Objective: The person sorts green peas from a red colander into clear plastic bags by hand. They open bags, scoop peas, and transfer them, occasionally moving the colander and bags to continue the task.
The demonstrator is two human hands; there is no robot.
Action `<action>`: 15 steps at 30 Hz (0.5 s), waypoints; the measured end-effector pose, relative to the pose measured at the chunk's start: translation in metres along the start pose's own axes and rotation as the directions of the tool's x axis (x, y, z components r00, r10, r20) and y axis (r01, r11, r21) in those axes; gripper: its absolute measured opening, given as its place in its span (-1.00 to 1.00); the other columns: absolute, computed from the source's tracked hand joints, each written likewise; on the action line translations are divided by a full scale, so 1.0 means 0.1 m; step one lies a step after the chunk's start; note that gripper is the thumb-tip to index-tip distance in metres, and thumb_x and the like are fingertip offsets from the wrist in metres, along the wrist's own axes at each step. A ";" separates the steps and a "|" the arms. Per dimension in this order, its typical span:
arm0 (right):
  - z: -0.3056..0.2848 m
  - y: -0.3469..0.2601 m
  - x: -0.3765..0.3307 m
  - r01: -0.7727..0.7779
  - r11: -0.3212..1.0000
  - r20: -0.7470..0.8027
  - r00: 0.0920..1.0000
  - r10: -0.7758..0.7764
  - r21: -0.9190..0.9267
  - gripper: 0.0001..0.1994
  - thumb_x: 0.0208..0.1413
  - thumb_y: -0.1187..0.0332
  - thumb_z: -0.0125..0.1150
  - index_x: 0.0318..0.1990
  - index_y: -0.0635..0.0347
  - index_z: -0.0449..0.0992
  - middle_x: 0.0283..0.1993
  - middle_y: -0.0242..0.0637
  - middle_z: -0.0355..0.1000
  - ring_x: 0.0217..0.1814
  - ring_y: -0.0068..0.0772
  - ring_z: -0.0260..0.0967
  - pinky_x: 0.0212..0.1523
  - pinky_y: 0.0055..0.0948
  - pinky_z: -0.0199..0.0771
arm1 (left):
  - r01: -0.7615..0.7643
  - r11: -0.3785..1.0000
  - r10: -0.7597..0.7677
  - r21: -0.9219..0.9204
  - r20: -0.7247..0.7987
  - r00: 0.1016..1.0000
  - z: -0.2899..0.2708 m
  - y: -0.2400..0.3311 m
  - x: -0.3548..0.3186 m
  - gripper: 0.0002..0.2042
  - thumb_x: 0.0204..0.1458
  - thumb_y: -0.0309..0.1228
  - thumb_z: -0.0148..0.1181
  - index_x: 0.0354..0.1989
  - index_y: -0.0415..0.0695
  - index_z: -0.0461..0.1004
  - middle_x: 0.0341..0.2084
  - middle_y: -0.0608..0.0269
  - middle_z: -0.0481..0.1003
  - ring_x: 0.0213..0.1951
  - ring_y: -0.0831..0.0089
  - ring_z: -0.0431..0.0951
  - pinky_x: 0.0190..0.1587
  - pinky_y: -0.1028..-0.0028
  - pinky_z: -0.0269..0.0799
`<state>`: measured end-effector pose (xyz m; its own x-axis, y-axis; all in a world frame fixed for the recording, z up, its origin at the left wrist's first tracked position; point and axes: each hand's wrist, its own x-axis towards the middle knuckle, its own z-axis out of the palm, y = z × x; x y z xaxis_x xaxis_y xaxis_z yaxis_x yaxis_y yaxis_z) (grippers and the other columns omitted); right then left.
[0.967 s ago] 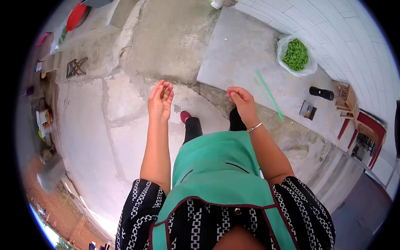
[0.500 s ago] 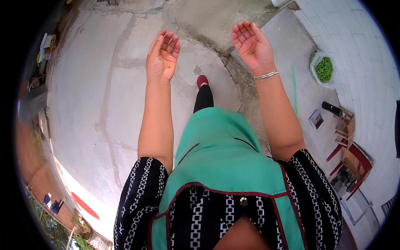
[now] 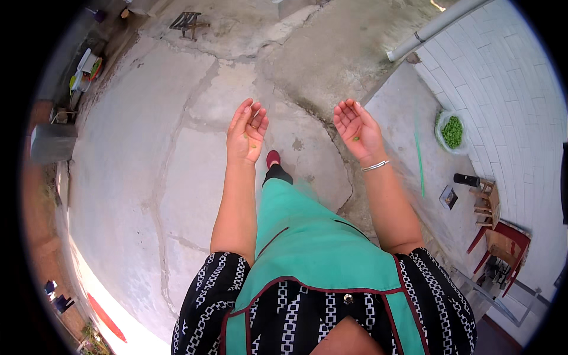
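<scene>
Both my hands are raised palm up over the cracked concrete ground (image 3: 148,177). My left hand (image 3: 247,133) has its fingers slightly curled and spread, with small green specks on the palm. My right hand (image 3: 354,129) is also spread, with a small green bit (image 3: 355,139) lying on the palm and a silver bracelet (image 3: 374,166) at the wrist. Neither hand grips anything. A bowl of green peas (image 3: 452,131) sits on a raised slab to my right, well away from both hands.
A white tiled wall (image 3: 509,89) and a pipe (image 3: 435,26) run along the right. A green stick (image 3: 419,160), a dark bottle (image 3: 467,180), a small wooden stool (image 3: 486,201) and a red chair (image 3: 503,245) stand at the right. A low stool (image 3: 188,22) stands far ahead.
The view has swung: the bowl of peas and the wall shifted within the right side. Both hands stay raised palm up, now a little lower in the picture.
</scene>
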<state>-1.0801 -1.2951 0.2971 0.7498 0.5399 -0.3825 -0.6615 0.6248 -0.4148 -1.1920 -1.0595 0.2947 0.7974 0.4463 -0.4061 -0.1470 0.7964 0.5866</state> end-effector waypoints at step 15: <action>2.35 0.67 3.45 -0.018 1.000 0.113 0.993 0.018 -0.008 -0.82 0.20 0.34 -0.04 -0.18 0.22 0.43 -0.15 -0.23 0.44 -0.05 -0.32 0.39 0.01 -0.36 0.40 | -0.251 0.967 0.250 -0.035 -0.046 0.967 -0.20 3.40 2.95 -0.74 0.11 -0.45 0.03 -0.01 -0.16 0.34 -0.27 0.29 0.47 -0.23 0.49 0.49 -0.16 0.50 0.47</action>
<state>-0.8626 -0.9343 0.3318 0.7344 0.6118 -0.2940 -0.6747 0.6107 -0.4145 -1.0180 -0.6488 0.3606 0.7076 0.6494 -0.2786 -0.3629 0.6723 0.6452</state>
